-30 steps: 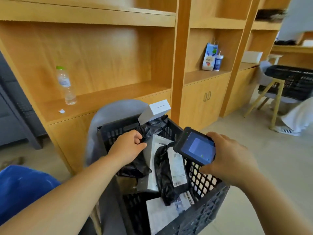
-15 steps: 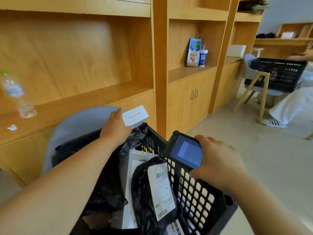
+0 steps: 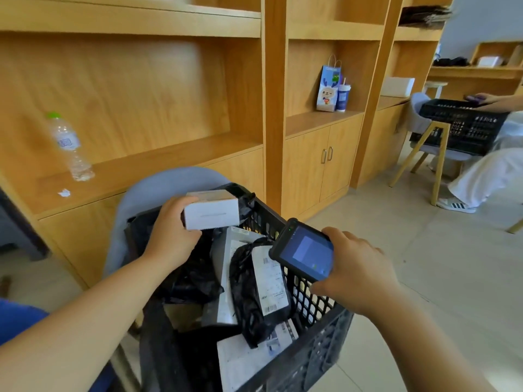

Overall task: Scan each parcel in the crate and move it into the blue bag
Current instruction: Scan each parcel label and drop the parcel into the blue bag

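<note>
Fingers [image 3: 181,206] of left hand [image 3: 172,236]: wrapped round white box [image 3: 210,213], lifted above far end of black crate [image 3: 319,343], long axis crosswise; right hand [image 3: 356,271]: clasping handheld scanner [image 3: 304,250], just right of box, screen up; blue bag [image 3: 17,321]: low at left, nearer left hand; remaining parcels: in crate.

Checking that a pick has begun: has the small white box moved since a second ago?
Yes. The white box leaned at the black crate's far rim; now the left hand holds it, raised, nearer the crate's left side.
</note>
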`<state>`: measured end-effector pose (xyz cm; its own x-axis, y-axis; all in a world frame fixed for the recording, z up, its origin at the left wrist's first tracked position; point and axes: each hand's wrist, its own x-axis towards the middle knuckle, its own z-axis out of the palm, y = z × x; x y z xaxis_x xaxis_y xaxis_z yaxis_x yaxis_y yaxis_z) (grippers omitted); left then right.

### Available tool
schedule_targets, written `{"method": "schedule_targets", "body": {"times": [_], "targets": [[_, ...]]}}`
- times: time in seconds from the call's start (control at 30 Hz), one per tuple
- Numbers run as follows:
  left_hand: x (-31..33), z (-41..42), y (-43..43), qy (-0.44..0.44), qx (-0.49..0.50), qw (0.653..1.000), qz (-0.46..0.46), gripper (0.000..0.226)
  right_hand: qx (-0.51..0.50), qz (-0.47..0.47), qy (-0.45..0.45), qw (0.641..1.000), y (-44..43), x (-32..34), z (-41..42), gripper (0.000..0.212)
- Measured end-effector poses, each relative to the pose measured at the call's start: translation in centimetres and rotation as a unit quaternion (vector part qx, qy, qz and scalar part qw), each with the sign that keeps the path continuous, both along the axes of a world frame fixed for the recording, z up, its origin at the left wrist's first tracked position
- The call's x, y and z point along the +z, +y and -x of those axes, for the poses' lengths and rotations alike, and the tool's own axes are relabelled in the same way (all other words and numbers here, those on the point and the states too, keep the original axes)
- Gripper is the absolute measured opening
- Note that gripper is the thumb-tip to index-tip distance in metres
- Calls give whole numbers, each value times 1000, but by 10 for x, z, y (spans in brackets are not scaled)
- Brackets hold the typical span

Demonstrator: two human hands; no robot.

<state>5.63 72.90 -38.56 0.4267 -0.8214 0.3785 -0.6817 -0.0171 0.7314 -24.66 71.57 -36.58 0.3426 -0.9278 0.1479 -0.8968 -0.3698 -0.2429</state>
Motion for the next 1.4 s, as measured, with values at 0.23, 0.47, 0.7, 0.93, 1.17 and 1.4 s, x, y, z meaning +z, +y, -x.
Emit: {"method": "schedule_targets", "body": {"times": [0.23,0.47,0.7,0.93,1.17,1.4], "targets": [[-5,1,109,232,45,972,17,6,20,9,-23,999,65,5,-6,87],[-21,-3,188,229,94,968,29,12,42,12,-39,998,112,5,-21,90],[-34,3,225,408,145,901,-15,27,61,-32,-46,997,139,1,-33,96],[-37,7,238,557,69,824,-80,22,65,-27,-35,997,145,0,-37,90],[-35,9,243,469,95,878,4,17,69,2,-29,997,145,7,-41,85],[-29,1,250,291,125,947,43,39,80,8,-19,997,148,17,-48,92]]}}
